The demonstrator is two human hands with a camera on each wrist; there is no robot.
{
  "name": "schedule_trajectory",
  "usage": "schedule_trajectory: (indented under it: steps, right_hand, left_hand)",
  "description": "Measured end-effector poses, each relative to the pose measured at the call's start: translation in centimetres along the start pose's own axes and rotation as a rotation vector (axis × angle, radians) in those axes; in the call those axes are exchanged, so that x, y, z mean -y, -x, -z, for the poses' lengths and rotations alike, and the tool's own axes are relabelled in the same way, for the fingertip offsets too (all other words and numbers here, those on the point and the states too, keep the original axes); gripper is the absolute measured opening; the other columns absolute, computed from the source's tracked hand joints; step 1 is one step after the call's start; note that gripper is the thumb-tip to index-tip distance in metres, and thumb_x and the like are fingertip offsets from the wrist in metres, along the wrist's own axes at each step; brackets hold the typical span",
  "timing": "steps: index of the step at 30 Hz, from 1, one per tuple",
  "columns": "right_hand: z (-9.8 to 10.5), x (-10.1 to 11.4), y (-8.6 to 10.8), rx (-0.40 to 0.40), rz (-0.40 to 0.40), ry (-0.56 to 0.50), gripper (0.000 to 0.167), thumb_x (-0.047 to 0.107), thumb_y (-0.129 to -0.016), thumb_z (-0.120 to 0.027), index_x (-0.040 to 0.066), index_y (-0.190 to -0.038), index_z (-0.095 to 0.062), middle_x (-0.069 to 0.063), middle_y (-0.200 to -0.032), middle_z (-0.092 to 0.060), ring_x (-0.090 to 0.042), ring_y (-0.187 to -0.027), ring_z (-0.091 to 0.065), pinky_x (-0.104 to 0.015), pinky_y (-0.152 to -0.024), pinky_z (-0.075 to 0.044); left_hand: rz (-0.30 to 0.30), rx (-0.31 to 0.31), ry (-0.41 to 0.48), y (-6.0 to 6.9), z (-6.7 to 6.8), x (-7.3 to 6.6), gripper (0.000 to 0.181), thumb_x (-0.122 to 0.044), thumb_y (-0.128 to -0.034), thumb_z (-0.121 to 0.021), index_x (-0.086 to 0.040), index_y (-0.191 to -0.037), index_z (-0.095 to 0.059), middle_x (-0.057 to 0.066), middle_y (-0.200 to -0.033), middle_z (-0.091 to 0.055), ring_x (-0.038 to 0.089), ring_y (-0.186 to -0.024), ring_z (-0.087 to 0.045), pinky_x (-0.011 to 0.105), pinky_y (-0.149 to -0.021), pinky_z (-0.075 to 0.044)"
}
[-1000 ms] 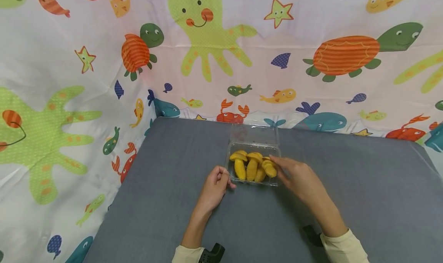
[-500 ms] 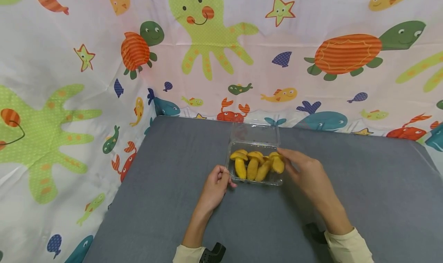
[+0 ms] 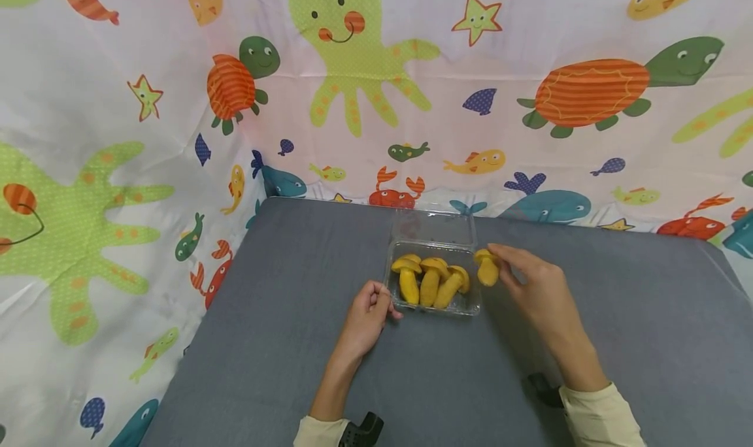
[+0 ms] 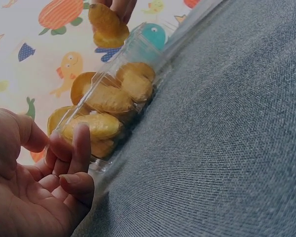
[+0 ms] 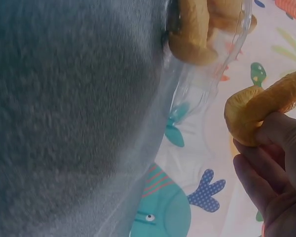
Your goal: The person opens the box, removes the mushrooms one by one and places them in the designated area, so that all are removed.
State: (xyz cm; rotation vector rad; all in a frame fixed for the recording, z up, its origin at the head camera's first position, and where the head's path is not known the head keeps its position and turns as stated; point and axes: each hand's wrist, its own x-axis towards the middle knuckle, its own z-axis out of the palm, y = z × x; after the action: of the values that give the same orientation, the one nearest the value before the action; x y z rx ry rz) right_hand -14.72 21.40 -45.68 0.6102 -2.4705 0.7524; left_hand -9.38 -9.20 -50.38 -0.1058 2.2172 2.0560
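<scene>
A clear plastic box [image 3: 435, 311] with its lid [image 3: 434, 228] folded back holds several yellow mushrooms [image 3: 431, 290], caps toward the back. At the box's near left corner, my left hand [image 3: 366, 319] pinches the rim between thumb and fingers; the left wrist view shows this grip [image 4: 49, 173] close up. Just off the box's right side, my right hand [image 3: 541, 297] pinches one mushroom [image 3: 487, 268] by its cap, raised with the stem toward me. In the right wrist view, thumb and forefinger close on that mushroom [image 5: 254, 111], apart from the box.
A grey cloth [image 3: 282, 257] covers the table. Behind and to the left hangs a white curtain [image 3: 365, 159] printed with sea animals, meeting the table's back edge just past the lid. Dark wrist devices [image 3: 361, 429] sit at both sleeves.
My right hand has lifted one mushroom out of the box and moved it to the right. Another mushroom in the box has shifted, its cap now at the right. My left hand stays put.
</scene>
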Motion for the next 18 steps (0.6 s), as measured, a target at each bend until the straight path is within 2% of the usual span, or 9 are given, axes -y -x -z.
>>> schedule_trajectory:
  steps: [12, 18]
  right_hand:
    - [0.8, -1.4, -0.6, -0.026, -0.032, 0.024, 0.048, -0.014, -0.082, -0.082, 0.004, -0.127, -0.076, -0.016, -0.118, -0.077, -0.039, -0.102, -0.076, -0.054, -0.082, -0.058]
    - [1.3, -2.1, -1.2, -0.013, -0.044, 0.049, 0.05, -0.016, -0.081, -0.081, 0.003, -0.128, -0.075, -0.017, -0.121, -0.076, -0.04, -0.105, -0.075, -0.055, -0.088, -0.057]
  left_hand:
    - [0.005, 0.0, 0.003, 0.0, 0.0, 0.1, 0.016, -0.014, -0.1104, -0.05, 0.0, -0.113, -0.057, 0.015, -0.091, -0.065, 0.041, -0.089, -0.074, 0.023, -0.058, -0.043]
    - [0.004, -0.001, -0.004, -0.1, 0.0, 0.1, 0.015, -0.014, -0.1104, -0.05, -0.001, -0.111, -0.058, 0.014, -0.09, -0.066, 0.041, -0.089, -0.075, 0.023, -0.057, -0.042]
